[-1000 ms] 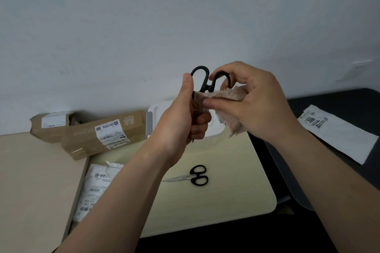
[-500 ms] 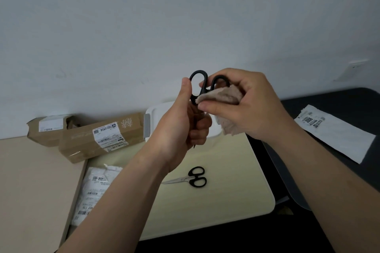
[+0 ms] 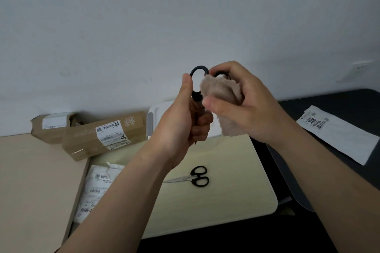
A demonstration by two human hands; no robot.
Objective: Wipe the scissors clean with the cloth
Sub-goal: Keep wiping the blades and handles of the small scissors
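Note:
My left hand (image 3: 185, 121) grips black-handled scissors (image 3: 197, 72) upright in the air, handles up, with the blades hidden inside the fist and only the tip showing below it. My right hand (image 3: 244, 100) pinches a beige fluffy cloth (image 3: 223, 96) and presses it against the right handle loop, covering most of it. The left loop stands bare above my left thumb. A second pair of black-handled scissors (image 3: 192, 178) lies flat on the pale yellow mat (image 3: 236, 181), blades pointing left.
Two brown cardboard parcels (image 3: 102, 135) lie by the wall at the left. A white plastic mailer (image 3: 96, 189) sits left of the mat, another white mailer (image 3: 337, 133) on the dark surface at right. A white tray (image 3: 158, 109) shows behind my hands.
The cloth has slid up from the scissors' pivot onto the right handle loop. Both hands stay at about the same place in the air.

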